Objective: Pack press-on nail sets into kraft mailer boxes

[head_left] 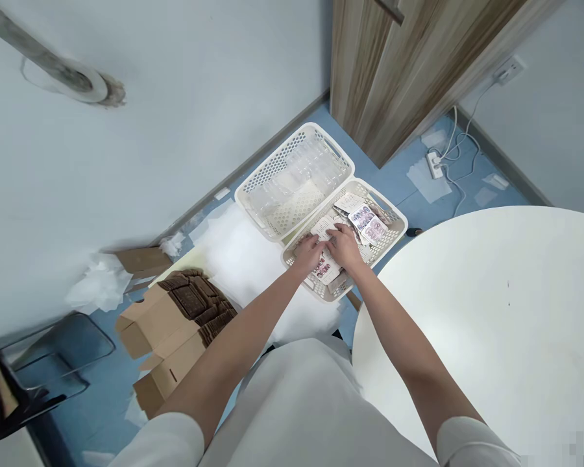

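Observation:
My left hand (308, 253) and my right hand (345, 250) reach close together into a white perforated plastic basket (394, 211). Both hands have bent fingers on a small stack of white printed cards (322, 226), which they seem to grip along its near side. The fingertips are partly hidden. Beside my right hand lies a card with purple and pink round prints (368, 224). Below my hands is a similar card with dark red prints (327, 267). Other printed cards lie loosely around them in the same basket.
A second white basket (272, 178) holding clear plastic packs adjoins the first. White sheeting (238, 250) and opened brown cardboard boxes (150, 318) lie to the left. A round white table (486, 311) stands at right. Cables and a power strip (434, 165) lie near a wooden cabinet (394, 71).

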Demonstrator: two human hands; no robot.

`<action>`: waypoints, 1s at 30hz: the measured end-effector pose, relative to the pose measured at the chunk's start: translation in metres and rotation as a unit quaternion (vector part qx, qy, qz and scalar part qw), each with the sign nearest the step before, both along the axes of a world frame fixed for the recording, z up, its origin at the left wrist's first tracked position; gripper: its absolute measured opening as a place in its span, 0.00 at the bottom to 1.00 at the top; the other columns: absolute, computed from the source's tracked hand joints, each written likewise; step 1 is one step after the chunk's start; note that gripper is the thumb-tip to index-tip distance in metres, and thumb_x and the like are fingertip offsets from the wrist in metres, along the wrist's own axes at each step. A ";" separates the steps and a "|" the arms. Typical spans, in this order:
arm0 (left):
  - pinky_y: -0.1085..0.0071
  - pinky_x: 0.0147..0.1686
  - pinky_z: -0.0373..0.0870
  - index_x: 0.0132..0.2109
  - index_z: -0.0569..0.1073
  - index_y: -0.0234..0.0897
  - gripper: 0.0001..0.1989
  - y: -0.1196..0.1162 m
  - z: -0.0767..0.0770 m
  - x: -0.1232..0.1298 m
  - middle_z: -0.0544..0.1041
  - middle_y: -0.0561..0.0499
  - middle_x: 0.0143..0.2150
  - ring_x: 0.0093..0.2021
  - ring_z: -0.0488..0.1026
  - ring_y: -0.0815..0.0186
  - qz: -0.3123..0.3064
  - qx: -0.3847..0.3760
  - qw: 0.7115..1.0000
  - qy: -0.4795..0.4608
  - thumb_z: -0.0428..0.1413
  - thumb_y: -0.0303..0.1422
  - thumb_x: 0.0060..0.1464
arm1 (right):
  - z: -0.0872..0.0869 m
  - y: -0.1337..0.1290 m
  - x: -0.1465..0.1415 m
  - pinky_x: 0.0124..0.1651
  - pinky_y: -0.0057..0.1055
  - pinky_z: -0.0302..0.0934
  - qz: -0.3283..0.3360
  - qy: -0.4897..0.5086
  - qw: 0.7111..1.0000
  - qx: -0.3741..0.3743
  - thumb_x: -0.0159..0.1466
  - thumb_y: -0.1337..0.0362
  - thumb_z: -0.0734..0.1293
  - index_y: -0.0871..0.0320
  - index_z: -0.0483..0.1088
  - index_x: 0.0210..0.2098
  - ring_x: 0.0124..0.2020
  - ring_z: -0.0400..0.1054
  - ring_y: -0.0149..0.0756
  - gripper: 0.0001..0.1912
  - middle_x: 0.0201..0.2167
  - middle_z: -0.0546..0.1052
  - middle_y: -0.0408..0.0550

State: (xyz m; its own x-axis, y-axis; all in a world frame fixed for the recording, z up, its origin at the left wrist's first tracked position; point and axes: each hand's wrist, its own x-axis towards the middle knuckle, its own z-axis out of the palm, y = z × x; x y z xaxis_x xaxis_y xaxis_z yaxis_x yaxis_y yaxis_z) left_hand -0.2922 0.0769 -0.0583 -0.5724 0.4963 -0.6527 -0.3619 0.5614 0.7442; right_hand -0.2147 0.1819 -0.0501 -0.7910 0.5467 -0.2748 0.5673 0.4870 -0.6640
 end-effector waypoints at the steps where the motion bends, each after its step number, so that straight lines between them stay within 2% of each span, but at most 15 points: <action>1: 0.66 0.50 0.58 0.52 0.67 0.37 0.23 0.000 0.002 -0.001 0.64 0.43 0.57 0.55 0.62 0.57 0.001 -0.001 1.000 -0.011 0.53 0.39 0.48 | 0.000 0.000 0.000 0.53 0.41 0.53 -0.004 0.001 1.000 -0.003 0.55 0.66 0.62 0.62 0.69 0.44 0.51 0.57 0.46 0.17 0.49 0.62 0.57; 5: 0.65 0.49 0.60 0.50 0.68 0.37 0.22 -0.001 0.016 -0.001 0.63 0.44 0.57 0.56 0.61 0.56 0.036 0.006 0.998 -0.054 0.54 0.40 0.47 | 0.009 0.000 0.000 0.52 0.41 0.54 -0.042 0.016 0.999 -0.017 0.55 0.64 0.63 0.60 0.70 0.42 0.47 0.60 0.43 0.15 0.43 0.66 0.54; 8: 0.66 0.48 0.60 0.50 0.68 0.38 0.22 -0.007 0.031 0.002 0.64 0.45 0.57 0.56 0.60 0.57 0.061 0.039 0.994 -0.082 0.55 0.40 0.46 | 0.021 -0.006 0.008 0.50 0.39 0.56 -0.069 0.034 0.997 -0.025 0.54 0.65 0.62 0.60 0.69 0.44 0.45 0.61 0.41 0.17 0.40 0.66 0.52; 13: 0.65 0.47 0.61 0.49 0.69 0.36 0.22 -0.034 0.060 0.008 0.66 0.44 0.54 0.53 0.63 0.59 0.072 0.100 0.986 -0.115 0.56 0.38 0.45 | 0.045 -0.034 0.034 0.48 0.37 0.58 -0.078 0.064 0.995 -0.024 0.52 0.66 0.63 0.59 0.66 0.47 0.42 0.62 0.38 0.21 0.41 0.64 0.51; 18: 0.65 0.46 0.61 0.47 0.71 0.35 0.21 -0.085 0.088 0.018 0.71 0.43 0.48 0.50 0.66 0.60 0.060 0.164 0.977 -0.124 0.55 0.39 0.45 | 0.074 -0.085 0.064 0.42 0.37 0.62 -0.073 0.113 0.991 -0.020 0.50 0.61 0.68 0.57 0.65 0.48 0.34 0.63 0.34 0.25 0.39 0.63 0.49; 24: 0.65 0.44 0.63 0.43 0.74 0.33 0.19 -0.151 0.114 0.039 0.74 0.43 0.44 0.45 0.69 0.62 0.024 0.240 0.960 -0.143 0.56 0.40 0.45 | 0.103 -0.167 0.102 0.39 0.37 0.63 -0.071 0.180 0.980 0.044 0.59 0.64 0.60 0.55 0.67 0.44 0.32 0.64 0.34 0.13 0.33 0.65 0.48; 27: 0.66 0.42 0.64 0.43 0.73 0.33 0.19 -0.169 0.122 0.053 0.75 0.44 0.41 0.40 0.71 0.65 -0.039 0.250 0.957 -0.145 0.58 0.35 0.42 | 0.113 -0.206 0.126 0.38 0.36 0.63 -0.059 0.184 0.978 0.077 0.60 0.64 0.58 0.53 0.68 0.43 0.32 0.65 0.35 0.13 0.32 0.65 0.48; 30: 0.69 0.38 0.67 0.46 0.70 0.34 0.22 -0.179 0.129 0.070 0.74 0.46 0.42 0.36 0.71 0.68 -0.122 0.248 0.955 -0.109 0.59 0.29 0.39 | 0.123 -0.238 0.157 0.38 0.36 0.63 -0.066 0.200 0.974 0.086 0.60 0.63 0.59 0.51 0.68 0.43 0.35 0.65 0.36 0.13 0.33 0.66 0.48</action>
